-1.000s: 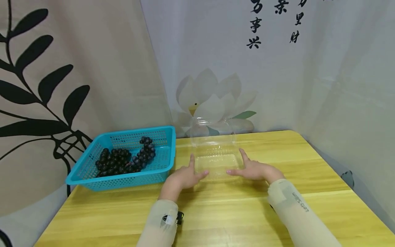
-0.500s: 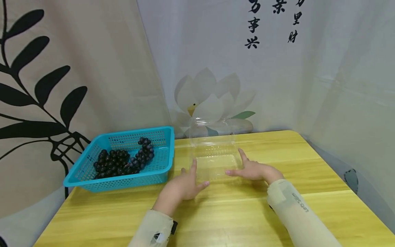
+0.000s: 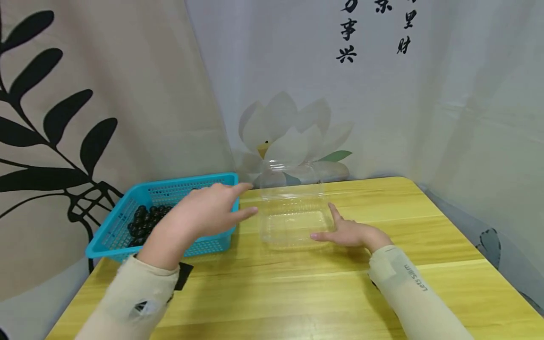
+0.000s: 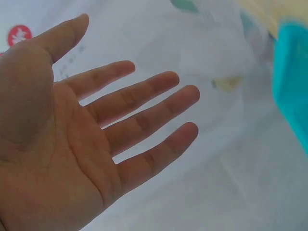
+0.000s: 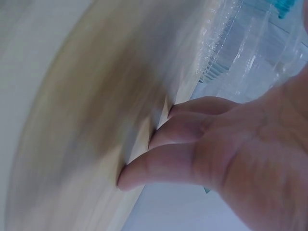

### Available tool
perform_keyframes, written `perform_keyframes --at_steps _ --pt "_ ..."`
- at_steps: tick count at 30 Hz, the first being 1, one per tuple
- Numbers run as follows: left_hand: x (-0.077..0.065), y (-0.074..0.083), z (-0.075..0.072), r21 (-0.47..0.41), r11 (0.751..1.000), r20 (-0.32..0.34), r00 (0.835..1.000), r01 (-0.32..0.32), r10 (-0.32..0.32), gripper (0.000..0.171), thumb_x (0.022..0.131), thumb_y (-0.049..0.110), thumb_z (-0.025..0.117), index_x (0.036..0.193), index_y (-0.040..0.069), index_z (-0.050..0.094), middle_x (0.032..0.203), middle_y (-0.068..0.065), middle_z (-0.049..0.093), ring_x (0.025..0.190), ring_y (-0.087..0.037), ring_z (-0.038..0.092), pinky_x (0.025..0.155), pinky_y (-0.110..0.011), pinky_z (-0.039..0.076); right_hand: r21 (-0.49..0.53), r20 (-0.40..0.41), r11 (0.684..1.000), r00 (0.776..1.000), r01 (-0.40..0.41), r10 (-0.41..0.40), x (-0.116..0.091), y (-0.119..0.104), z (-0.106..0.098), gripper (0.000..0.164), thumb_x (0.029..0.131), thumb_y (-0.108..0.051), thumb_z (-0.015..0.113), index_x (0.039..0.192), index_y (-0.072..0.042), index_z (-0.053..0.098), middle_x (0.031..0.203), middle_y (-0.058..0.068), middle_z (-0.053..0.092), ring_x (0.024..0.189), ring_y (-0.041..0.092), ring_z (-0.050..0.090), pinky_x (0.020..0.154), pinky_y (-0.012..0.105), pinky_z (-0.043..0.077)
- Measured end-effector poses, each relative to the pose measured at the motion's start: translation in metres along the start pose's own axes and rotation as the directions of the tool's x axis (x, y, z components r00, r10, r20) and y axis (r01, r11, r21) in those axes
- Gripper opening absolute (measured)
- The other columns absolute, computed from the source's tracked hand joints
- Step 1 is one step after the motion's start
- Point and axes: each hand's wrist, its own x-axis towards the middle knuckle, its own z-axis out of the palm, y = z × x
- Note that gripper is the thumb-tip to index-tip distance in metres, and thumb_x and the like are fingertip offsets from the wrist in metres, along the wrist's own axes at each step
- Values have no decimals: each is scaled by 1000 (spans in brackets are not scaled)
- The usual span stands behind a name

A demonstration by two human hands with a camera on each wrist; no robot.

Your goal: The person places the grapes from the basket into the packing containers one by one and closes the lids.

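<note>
My left hand (image 3: 204, 210) hovers over the right part of a blue plastic basket (image 3: 102, 248), hiding part of the dark grapes (image 3: 142, 224) inside. In the left wrist view its fingers (image 4: 154, 115) are straight and spread, with nothing in them. A clear plastic clamshell box (image 3: 293, 231) stands on the table to the right of the basket, its lid (image 3: 291, 182) raised at the back. My right hand (image 3: 350, 233) stays at the box's right side, thumb and index finger extended near its edge. In the right wrist view other fingers (image 5: 163, 166) rest their tips on the table.
A wooden table (image 3: 272, 302) carries everything. Behind it hangs a printed curtain (image 3: 382, 118) with a lotus, dark leaves and black characters. The basket reaches the table's left edge.
My left hand has left the box's left front corner, drawing back first, then moving left and up over the basket. My right hand stays in place by the box.
</note>
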Motion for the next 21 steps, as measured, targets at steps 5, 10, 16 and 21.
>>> perform_keyframes --at_steps 5,10,16,21 --pt "12 -51 -30 51 992 38 993 113 -115 74 108 62 50 167 20 36 164 -22 48 148 -51 46 112 -76 42 -7 -2 1000 1000 -2 2 0 -2 2 136 88 -85 60 167 -16 -28 168 33 33 154 60 32 126 75 24" --pt "23 -117 -35 54 965 83 962 257 -261 77 110 55 49 166 4 34 165 -36 34 149 -63 33 112 -83 32 -23 -7 1000 1000 -5 5 0 -4 5 135 89 -85 60 168 -19 -26 171 32 27 156 62 23 126 76 20" --pt "20 -182 -10 -24 886 121 881 462 -457 81 108 45 51 157 -16 32 154 -48 33 136 -68 39 106 -79 42 -21 -7 1000 1000 -5 5 2 -4 8 134 88 -85 60 168 -20 -26 174 29 20 156 67 12 125 80 16" --pt "10 -222 21 -114 787 144 793 607 -591 76 105 39 55 153 -18 36 150 -49 35 128 -65 45 107 -76 44 -19 1 1000 1000 -1 1 4 -6 11 135 87 -87 60 168 -22 -25 175 28 19 155 70 6 123 82 13"
